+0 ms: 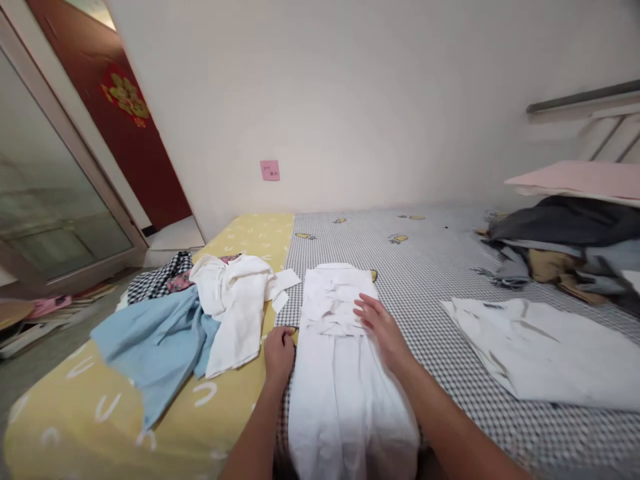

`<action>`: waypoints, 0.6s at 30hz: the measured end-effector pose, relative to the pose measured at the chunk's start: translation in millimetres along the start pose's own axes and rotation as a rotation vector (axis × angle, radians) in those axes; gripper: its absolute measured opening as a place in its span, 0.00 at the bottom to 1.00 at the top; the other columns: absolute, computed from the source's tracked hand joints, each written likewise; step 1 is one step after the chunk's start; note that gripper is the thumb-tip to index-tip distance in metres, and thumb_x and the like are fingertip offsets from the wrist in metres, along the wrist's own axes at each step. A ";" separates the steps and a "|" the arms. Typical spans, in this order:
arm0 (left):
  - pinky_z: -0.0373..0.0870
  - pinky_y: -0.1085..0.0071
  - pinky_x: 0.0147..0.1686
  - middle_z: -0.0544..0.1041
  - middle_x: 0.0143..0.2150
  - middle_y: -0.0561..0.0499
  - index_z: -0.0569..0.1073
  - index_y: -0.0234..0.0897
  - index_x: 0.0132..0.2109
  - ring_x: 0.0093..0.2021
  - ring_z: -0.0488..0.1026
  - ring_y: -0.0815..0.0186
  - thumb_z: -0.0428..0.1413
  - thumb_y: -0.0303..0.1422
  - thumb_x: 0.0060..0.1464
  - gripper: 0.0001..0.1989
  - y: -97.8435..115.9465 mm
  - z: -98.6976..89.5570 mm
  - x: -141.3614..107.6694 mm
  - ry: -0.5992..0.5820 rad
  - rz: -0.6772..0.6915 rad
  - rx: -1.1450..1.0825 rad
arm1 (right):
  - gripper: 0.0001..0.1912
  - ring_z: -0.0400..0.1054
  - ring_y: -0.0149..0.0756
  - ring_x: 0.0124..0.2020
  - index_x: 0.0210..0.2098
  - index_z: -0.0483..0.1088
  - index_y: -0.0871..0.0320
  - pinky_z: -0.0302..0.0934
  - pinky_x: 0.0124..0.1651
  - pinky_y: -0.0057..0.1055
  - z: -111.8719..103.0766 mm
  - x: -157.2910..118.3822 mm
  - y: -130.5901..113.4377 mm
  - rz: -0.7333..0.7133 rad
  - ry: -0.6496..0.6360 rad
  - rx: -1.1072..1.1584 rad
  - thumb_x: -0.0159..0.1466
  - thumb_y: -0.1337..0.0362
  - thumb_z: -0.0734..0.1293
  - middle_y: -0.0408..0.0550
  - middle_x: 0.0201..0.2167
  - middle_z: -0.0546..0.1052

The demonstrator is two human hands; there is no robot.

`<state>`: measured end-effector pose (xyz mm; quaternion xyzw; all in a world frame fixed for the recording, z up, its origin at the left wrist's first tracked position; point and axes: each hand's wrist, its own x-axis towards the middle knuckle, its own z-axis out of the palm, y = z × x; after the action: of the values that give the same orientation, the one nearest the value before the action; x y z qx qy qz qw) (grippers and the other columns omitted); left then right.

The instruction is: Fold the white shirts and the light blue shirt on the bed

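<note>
White shirt (pixel 345 400): lies folded lengthwise, collar away from the person, on the checked bed sheet (pixel 450 280).
Left hand (pixel 279 355): fingers curled at the shirt's left edge; cannot tell whether they pinch it.
Right hand (pixel 380 327): fingers open, spread flat on the shirt.
Handling: light, soft, limp; take it by the collar or side edges.
Beside: folded white garment (pixel 540 353) right; white and blue clothes (pixel 160 333) left.
Far: dark clothes pile (pixel 560 227); pink note (pixel 270 171) on the wall.

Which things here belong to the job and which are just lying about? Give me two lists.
Job: white shirt, left hand, right hand.
Lying about: crumpled white garment, light blue garment, flat white garment, dark clothes pile.
</note>
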<state>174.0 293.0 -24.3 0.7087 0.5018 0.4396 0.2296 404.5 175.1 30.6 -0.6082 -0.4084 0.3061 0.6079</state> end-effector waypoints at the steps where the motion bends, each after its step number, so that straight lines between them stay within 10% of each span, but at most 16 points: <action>1: 0.68 0.60 0.47 0.78 0.34 0.48 0.73 0.41 0.31 0.40 0.73 0.57 0.48 0.28 0.50 0.09 0.5 -3.2 -2.9 -0.007 -0.017 -0.044 | 0.32 0.73 0.44 0.52 0.59 0.69 0.53 0.64 0.57 0.44 -11.9 -23.5 2.1 0.042 0.071 0.140 0.63 0.40 0.63 0.55 0.54 0.76; 5: 0.69 0.60 0.50 0.79 0.35 0.49 0.74 0.41 0.31 0.42 0.74 0.58 0.48 0.33 0.48 0.10 9.0 -18.1 -41.9 -0.022 -0.085 -0.210 | 0.27 0.74 0.42 0.35 0.38 0.78 0.57 0.67 0.49 0.42 -45.7 -119.7 31.4 0.223 0.294 0.399 0.48 0.44 0.77 0.48 0.31 0.79; 11: 0.69 0.59 0.53 0.79 0.36 0.48 0.73 0.41 0.29 0.44 0.75 0.57 0.50 0.41 0.45 0.11 -1.1 -34.5 -175.6 0.042 -0.376 -0.371 | 0.27 0.73 0.49 0.49 0.38 0.75 0.52 0.65 0.54 0.45 -43.1 -230.1 104.8 0.523 0.402 0.541 0.43 0.45 0.76 0.50 0.45 0.79; 15: 0.72 0.55 0.43 0.75 0.30 0.47 0.68 0.41 0.29 0.35 0.74 0.56 0.53 0.43 0.40 0.11 -27.8 -30.7 -247.0 0.066 -0.733 -0.402 | 0.31 0.68 0.54 0.56 0.39 0.73 0.50 0.60 0.57 0.52 -43.1 -253.8 127.5 0.756 0.458 0.280 0.39 0.43 0.75 0.48 0.46 0.78; 18: 0.73 0.56 0.45 0.77 0.39 0.44 0.70 0.39 0.39 0.41 0.76 0.55 0.60 0.40 0.40 0.18 -41.5 -25.3 -258.5 -0.031 -0.872 -0.480 | 0.32 0.67 0.53 0.58 0.42 0.73 0.51 0.60 0.59 0.50 -44.6 -245.8 122.6 0.648 0.334 0.215 0.41 0.44 0.76 0.50 0.48 0.78</action>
<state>102.9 70.3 -144.7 0.3664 0.6327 0.3950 0.5563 340.8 -51.4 -118.0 -0.6803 -0.0556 0.4202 0.5979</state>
